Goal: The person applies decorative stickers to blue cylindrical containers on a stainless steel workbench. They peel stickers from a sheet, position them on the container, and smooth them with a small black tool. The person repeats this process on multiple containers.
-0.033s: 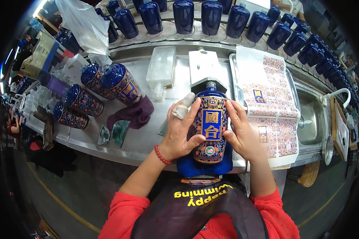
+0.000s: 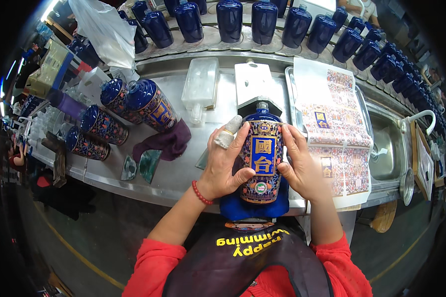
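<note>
A dark blue bottle (image 2: pixel 262 154) with a flowery, gold-lettered covering lies tilted in front of me, its open neck pointing away. My left hand (image 2: pixel 222 166) grips its left side, thumb on the front; one finger wears a grey-white wrapping. Against the right edge, my right hand (image 2: pixel 302 168) presses its thumb and fingers. The bottle's base rests on a blue cloth (image 2: pixel 255 207) at the table's front edge. Beyond its neck stands a white block-like support (image 2: pixel 252 81). To the right, printed decal sheets (image 2: pixel 332 128) lie on a metal tray.
Several decorated bottles (image 2: pixel 104 124) stand at the left, beside a purple cloth (image 2: pixel 166 141) and dark green glassy pieces (image 2: pixel 149 166). A clear empty bottle (image 2: pixel 201 84) lies behind. Plain blue bottles (image 2: pixel 229 22) line a curved conveyor at the back. A sink (image 2: pixel 387 168) is at the right.
The plain blue bottles on the conveyor have shifted very slightly to the right. Both hands and the decorated bottle look the same.
</note>
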`<act>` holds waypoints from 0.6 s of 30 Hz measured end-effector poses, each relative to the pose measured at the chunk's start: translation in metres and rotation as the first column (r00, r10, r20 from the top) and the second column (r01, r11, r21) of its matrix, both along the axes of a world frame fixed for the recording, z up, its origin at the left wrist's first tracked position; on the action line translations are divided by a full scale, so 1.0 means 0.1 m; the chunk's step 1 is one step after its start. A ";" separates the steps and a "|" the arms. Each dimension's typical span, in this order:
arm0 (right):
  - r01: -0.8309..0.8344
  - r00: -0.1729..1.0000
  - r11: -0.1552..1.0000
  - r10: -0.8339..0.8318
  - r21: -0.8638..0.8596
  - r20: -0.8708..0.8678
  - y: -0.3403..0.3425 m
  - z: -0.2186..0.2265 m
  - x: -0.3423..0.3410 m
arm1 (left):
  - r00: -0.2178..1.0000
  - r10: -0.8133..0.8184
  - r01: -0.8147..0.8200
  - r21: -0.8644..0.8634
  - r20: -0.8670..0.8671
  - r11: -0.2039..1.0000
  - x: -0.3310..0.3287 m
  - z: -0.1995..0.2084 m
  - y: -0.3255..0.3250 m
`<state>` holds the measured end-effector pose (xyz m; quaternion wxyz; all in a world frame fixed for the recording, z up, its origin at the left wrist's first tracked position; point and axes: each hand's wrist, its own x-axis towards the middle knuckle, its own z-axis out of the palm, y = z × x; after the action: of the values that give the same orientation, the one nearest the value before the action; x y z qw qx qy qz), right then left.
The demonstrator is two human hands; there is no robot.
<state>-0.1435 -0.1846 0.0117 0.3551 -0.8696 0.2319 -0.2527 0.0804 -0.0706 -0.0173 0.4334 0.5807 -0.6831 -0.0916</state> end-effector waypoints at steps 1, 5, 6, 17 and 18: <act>0.009 1.000 1.000 -0.008 -0.011 0.004 0.00 0.00 0.00 | 1.000 -0.001 0.001 -0.002 -0.011 1.000 0.00 0.00 0.00; -0.013 1.000 0.999 0.014 0.035 -0.028 0.00 0.03 -0.01 | 1.000 -0.017 0.018 -0.031 0.005 0.999 0.02 0.00 -0.04; -0.013 0.999 0.999 0.015 0.043 -0.035 -0.01 0.03 -0.01 | 1.000 -0.016 0.017 -0.042 0.016 0.999 0.02 0.00 -0.04; -0.037 0.999 0.996 0.039 0.078 -0.023 -0.03 -0.01 -0.02 | 1.000 -0.017 0.017 0.004 0.009 1.000 -0.01 0.04 -0.03; -0.038 0.999 0.996 0.040 0.086 -0.024 -0.03 -0.02 -0.02 | 1.000 -0.013 0.013 -0.004 0.019 1.000 -0.01 0.04 -0.04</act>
<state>-0.1451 -0.1880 0.0096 0.3940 -0.8612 0.2299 -0.2242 0.0789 -0.0742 -0.0137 0.4276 0.5761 -0.6911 -0.0876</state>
